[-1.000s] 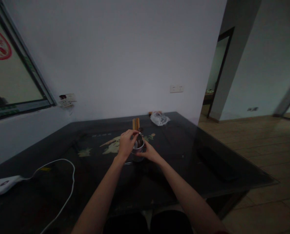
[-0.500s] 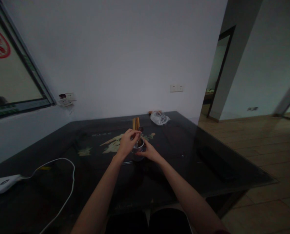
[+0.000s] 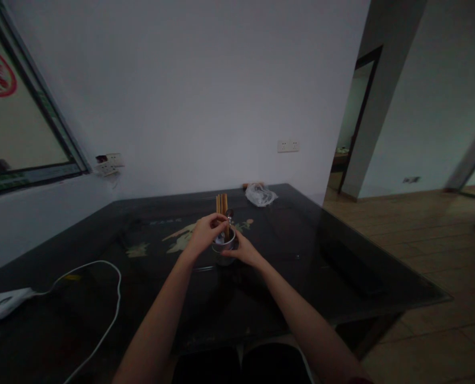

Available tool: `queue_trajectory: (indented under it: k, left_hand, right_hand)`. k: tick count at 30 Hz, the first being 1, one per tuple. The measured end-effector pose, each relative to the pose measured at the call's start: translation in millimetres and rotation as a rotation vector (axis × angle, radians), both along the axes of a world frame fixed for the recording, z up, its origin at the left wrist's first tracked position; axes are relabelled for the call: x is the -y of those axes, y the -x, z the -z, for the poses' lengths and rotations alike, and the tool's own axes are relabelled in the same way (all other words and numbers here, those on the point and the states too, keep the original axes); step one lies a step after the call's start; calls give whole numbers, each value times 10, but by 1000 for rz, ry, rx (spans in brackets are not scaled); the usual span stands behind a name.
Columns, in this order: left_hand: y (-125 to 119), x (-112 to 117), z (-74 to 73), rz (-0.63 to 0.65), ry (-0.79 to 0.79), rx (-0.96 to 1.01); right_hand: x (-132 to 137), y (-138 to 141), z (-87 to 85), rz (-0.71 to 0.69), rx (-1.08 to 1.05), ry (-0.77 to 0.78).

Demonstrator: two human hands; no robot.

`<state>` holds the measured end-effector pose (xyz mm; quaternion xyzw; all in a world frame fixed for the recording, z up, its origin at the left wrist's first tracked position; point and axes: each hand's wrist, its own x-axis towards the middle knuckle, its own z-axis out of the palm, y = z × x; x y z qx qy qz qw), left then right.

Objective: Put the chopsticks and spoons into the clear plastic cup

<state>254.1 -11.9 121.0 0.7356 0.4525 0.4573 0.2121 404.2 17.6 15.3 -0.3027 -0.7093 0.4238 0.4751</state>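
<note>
A small metal cup (image 3: 223, 246) stands on the dark table in front of me, with several wooden chopsticks (image 3: 222, 201) upright in it. A spoon-like piece with a dark, shiny rounded top (image 3: 230, 213) rises beside them. My right hand (image 3: 242, 249) is wrapped round the cup's right side, thumb and fingers against its wall. Over the cup's left rim, my left hand (image 3: 207, 230) has its thumb and fingers brought together beside the chopsticks. Whatever is between those fingertips is too small and dim to make out.
A crumpled clear plastic bag (image 3: 260, 196) lies near the wall, with an orange-brown rolled item behind it. On the left is a white device (image 3: 5, 304) with a white cable (image 3: 119, 288) looping across the table (image 3: 293, 298). A dark long object (image 3: 353, 269) lies at right.
My left hand has shifted slightly left and down, its fingers lower at the cup's rim. The right hand stays on the cup. The view has shifted very slightly.
</note>
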Motion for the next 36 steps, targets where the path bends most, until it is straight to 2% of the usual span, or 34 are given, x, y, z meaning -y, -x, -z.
queue_trajectory:
  k: [6,12,16,19,25,30,36]
  left_hand:
    - [-102,-65,-97,-155,-108,-179]
    - [-218,-209,-79,-285,-188,-390]
    - [-249,-217,-57,-349,-233,-450]
    - [-246,-184,-42,-353,-258,-422]
    - [-224,-103,-15,-269,-241,-296]
    - [-160,-49,10,-272,-241,-243]
    - [42,34,99,-216,-189,0]
  right_hand:
    - [11,6,-7,38,29,21]
    - [38,4,-46,40,48,28]
    - [39,4,-49,31,33,22]
    - [54,6,-66,30,23,27]
    - [74,7,-83,29,11,29]
    - [53,0,-57,18,7,9]
    - [70,-9,-84,20,25,10]
